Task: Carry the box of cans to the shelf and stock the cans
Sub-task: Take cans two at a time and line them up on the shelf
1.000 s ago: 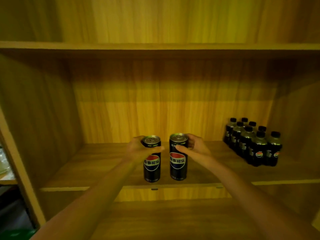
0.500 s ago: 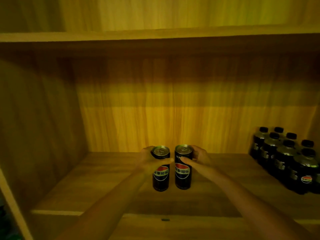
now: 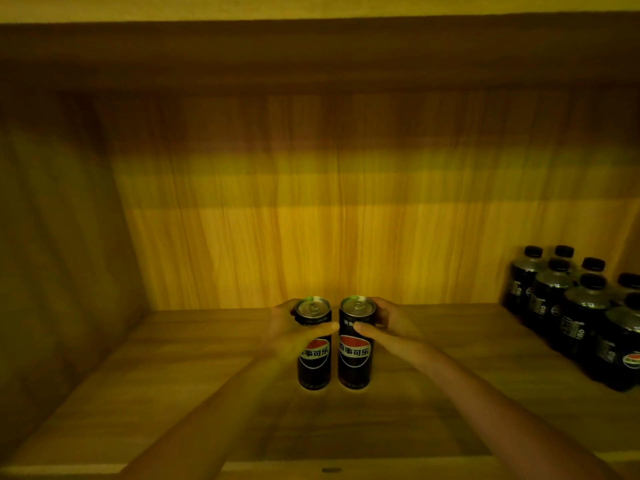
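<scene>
Left hand (image 3: 289,336) wrapped around one tall black cola can (image 3: 313,355), right hand (image 3: 389,329) around its twin (image 3: 356,351), both upright mid-shelf on the wooden shelf board (image 3: 173,393). Best set flat, labels forward, side by side. Worth releasing gently, well clear of the dark bottles (image 3: 575,313).

Shelf board (image 3: 166,393) was bare left of the two cans (image 3: 334,344), clear through to the side wall (image 3: 59,271). Right of the cans an open lane ran up to the bottle pack (image 3: 581,317), which blocked the right end. Cans stood just beside each other, narrow gap only. Headroom above was open up to the upper shelf (image 3: 318,53).
</scene>
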